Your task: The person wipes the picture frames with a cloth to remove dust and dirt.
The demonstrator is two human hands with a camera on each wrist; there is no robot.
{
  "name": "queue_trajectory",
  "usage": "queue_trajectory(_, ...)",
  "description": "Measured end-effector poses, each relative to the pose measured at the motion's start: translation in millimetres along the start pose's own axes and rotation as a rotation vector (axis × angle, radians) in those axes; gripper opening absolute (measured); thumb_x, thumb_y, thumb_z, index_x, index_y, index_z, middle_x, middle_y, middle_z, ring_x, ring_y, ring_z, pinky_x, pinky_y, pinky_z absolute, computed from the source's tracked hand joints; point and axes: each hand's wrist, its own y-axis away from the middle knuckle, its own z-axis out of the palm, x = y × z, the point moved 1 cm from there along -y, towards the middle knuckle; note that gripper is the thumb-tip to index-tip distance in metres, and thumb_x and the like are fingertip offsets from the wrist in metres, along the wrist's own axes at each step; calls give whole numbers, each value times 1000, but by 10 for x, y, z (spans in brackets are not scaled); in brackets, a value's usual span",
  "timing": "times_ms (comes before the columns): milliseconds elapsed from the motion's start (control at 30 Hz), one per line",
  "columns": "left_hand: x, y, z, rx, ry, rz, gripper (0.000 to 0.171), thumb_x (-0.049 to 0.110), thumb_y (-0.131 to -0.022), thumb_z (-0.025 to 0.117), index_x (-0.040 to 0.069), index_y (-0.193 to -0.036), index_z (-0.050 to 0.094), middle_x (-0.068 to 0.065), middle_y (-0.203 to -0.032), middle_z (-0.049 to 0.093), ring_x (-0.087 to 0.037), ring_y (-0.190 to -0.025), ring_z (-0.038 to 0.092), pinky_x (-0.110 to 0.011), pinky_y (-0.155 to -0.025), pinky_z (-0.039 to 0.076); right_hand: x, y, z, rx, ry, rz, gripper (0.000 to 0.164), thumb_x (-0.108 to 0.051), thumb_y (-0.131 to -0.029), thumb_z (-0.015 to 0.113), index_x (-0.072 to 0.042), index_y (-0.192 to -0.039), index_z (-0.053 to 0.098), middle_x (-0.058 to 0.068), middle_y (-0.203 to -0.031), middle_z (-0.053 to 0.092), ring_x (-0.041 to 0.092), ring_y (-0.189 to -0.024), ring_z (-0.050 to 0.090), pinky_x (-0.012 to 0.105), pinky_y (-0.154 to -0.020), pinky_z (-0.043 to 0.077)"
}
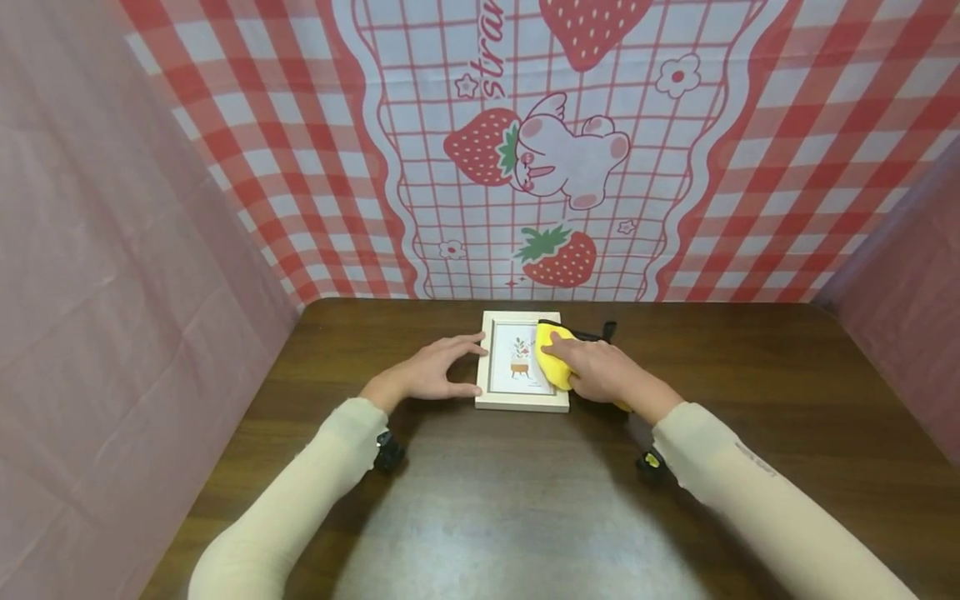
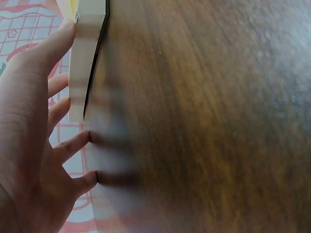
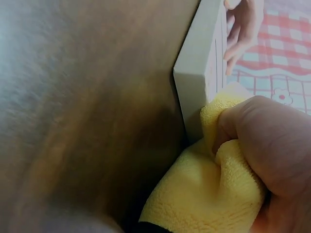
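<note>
A cream picture frame (image 1: 522, 402) lies flat on the brown wood table, showing a print of a potted plant. At its left edge, my left hand (image 1: 437, 367) rests with fingers spread and fairly straight, fingertips and thumb against the frame's side. In the left wrist view, the thumb of the left hand (image 2: 29, 121) reaches the frame's side (image 2: 83, 68), and two fingertips come down at the tabletop. My right hand (image 1: 600, 368) grips a yellow cloth (image 1: 553, 358) with black edging and holds it on the frame's right part, covering some of the print. In the right wrist view the cloth (image 3: 204, 189) bunches under the thumb.
The wood table (image 1: 480, 500) stretches toward me and to both sides. Behind its far edge hangs a red-and-white checked strawberry-print cloth (image 1: 525, 167). Pink fabric (image 1: 112, 292) hangs on the left, with more pink fabric (image 1: 907, 317) on the right. A black strap (image 1: 608, 331) sticks out beyond the right hand.
</note>
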Motion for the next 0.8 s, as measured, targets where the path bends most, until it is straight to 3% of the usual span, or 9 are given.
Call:
queue_trajectory(433, -8, -5, -10, 5, -12, 14, 71, 60, -89, 67, 27, -148, 48, 6, -170, 24, -25, -157, 27, -53, -126, 27, -165, 312, 97, 92, 40, -104, 57, -12, -94, 67, -14, -148, 52, 18, -155, 49, 35, -130, 61, 54, -91, 57)
queue_trajectory(667, -12, -10, -6, 6, -17, 13, 72, 63, -88, 67, 27, -148, 48, 7, -170, 24, -24, -157, 27, -51, -126, 27, -282, 481, 163, 157, 99, -156, 60, -11, -89, 72, -12, -146, 53, 22, -152, 52, 35, -93, 73, 50, -77, 60)
queue_trajectory(800, -14, -10, -4, 5, -18, 11, 72, 63, -88, 67, 27, -148, 48, 6, -170, 25, -25, -156, 28, -51, -126, 27, -351, 542, 195, 158, 129, -170, 63, -12, -88, 74, -10, -147, 51, 23, -153, 50, 43, -104, 71, 50, -81, 61)
